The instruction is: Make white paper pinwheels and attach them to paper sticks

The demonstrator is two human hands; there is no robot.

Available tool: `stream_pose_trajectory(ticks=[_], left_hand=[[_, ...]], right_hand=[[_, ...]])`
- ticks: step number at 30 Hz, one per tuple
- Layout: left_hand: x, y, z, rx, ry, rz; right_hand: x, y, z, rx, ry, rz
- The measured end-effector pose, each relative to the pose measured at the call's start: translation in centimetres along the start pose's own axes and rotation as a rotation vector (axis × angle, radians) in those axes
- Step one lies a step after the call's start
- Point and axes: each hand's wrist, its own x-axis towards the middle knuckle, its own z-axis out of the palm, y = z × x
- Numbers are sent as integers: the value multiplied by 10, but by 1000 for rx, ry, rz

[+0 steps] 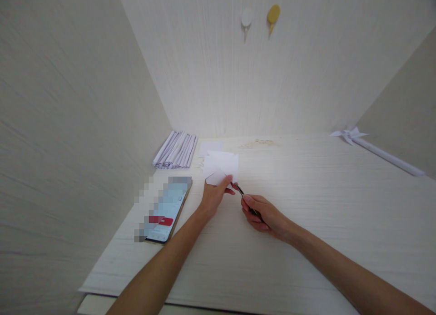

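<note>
We see our left hand (pixel 214 198) pinching white paper (pixel 221 163) at its twelve o'clock. Our right hand (pixel 262 210), fingers wrapped round a slim dark tool (pixel 240 190), sits at the paper's five o'clock; paper rolls (pixel 176 150) lie at ten on the desk (pixel 323 201).

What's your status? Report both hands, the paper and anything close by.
Left hand pinching white paper. Right hand gripping slim metal tool, tip by the paper's lower right corner. Phone lying close by on the left.
</note>
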Motion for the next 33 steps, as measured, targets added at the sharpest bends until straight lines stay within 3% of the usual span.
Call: stream_pose_trajectory(ticks=[33], left_hand=[[3, -3, -5, -8, -76, -8]], right_hand=[[-3, -3, 0, -18, -8, 37]])
